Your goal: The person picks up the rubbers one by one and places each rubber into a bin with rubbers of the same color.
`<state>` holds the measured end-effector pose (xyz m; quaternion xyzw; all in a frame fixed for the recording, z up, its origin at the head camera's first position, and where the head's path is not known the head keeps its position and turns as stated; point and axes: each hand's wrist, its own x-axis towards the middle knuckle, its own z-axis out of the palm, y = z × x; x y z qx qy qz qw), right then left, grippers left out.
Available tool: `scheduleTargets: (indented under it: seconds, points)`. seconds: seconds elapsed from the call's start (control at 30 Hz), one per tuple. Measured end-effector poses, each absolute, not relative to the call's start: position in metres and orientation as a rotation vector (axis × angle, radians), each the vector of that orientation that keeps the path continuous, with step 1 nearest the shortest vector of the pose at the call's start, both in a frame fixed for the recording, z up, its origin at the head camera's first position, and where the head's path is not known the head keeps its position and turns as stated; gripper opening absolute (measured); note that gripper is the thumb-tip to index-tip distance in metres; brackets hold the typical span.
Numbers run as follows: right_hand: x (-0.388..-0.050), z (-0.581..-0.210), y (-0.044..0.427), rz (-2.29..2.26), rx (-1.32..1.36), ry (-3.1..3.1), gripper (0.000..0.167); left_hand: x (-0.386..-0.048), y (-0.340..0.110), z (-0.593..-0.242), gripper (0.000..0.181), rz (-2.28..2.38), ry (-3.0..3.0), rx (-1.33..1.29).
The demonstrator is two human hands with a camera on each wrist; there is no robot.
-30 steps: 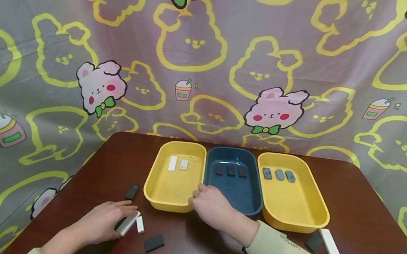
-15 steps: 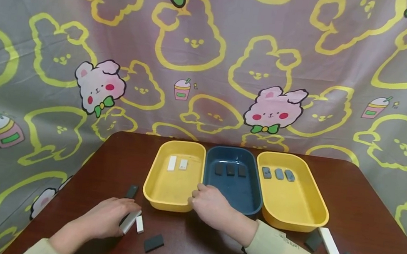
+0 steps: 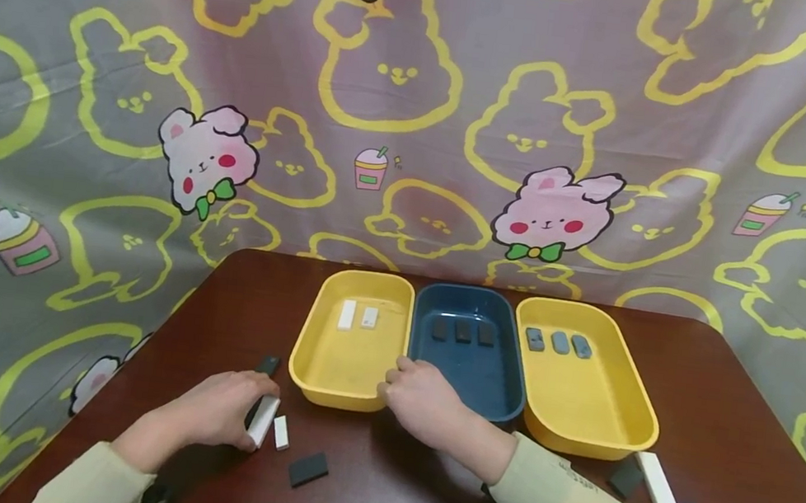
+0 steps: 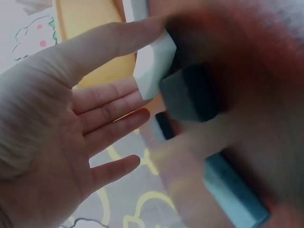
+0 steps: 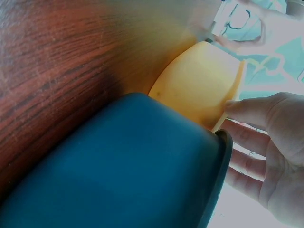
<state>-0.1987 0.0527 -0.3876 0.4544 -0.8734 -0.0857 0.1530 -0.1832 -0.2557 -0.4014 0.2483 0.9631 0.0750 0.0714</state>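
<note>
White block (image 3: 263, 421) in the L hand (image 3: 224, 407) — thumb one side, fingertips the other, hand only part-closed; can't tell if the block touches the table (image 3: 241, 299). Small white block (image 3: 281, 433) lies just beside it, w/ a dark block (image 3: 308, 470) nearer the wearer. R hand (image 3: 423, 399) pinches the rim of the left yellow tray (image 3: 337, 400), thumb outside, fingers over the edge — close by the blue tray (image 3: 463, 375). Trays stand in a row: two white pcs in the left yellow one, three dark in the blue, three grey-blue in the right yellow tray (image 3: 590, 406).
</note>
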Motion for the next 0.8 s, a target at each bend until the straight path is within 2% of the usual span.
scheduleTargets:
  seconds: [0.23,0.47,0.8]
  points:
    - [-0.199,-0.387,0.052,-0.231,1.308,-2.547,0.013,-0.188,-0.260,-0.376,0.062,0.269,2.950,0.581]
    - [-0.199,-0.385,0.051,-0.221,1.306,-2.570,0.012,-0.201,-0.259,-0.337,0.073,0.268,3.062,0.581]
    - [-0.199,-0.385,0.051,-0.229,1.301,-2.571,0.013,-0.249,-0.214,-0.308,0.077,0.191,3.081,0.883]
